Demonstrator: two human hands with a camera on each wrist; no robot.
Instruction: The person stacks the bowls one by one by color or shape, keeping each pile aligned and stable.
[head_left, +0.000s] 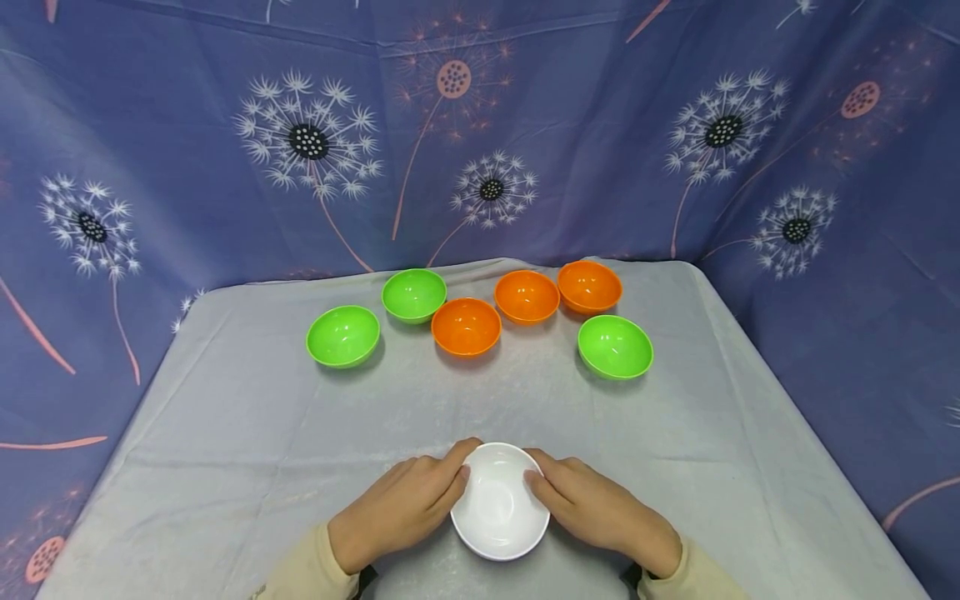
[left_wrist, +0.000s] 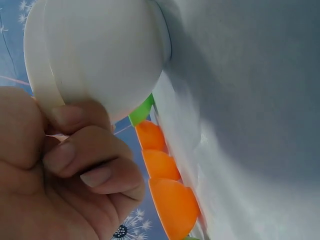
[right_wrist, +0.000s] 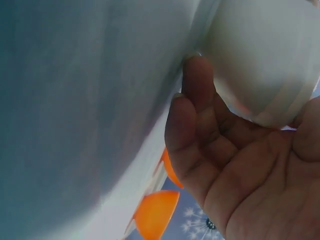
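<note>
Left grip [head_left: 405, 507] and right grip [head_left: 600, 508] clamped on glossy white bowl [head_left: 498, 510] between them | left sleeve [head_left: 313, 568] lettering too small to read | shiny orange bowls [head_left: 466, 327], green bowls [head_left: 615, 347] beyond

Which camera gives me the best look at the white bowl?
The head view: it shows the white bowl nearly whole, with its inside and most of its rim, between the left hand and right hand. The left wrist and right wrist views show only part of its outside, cut off at the top edge.
</note>
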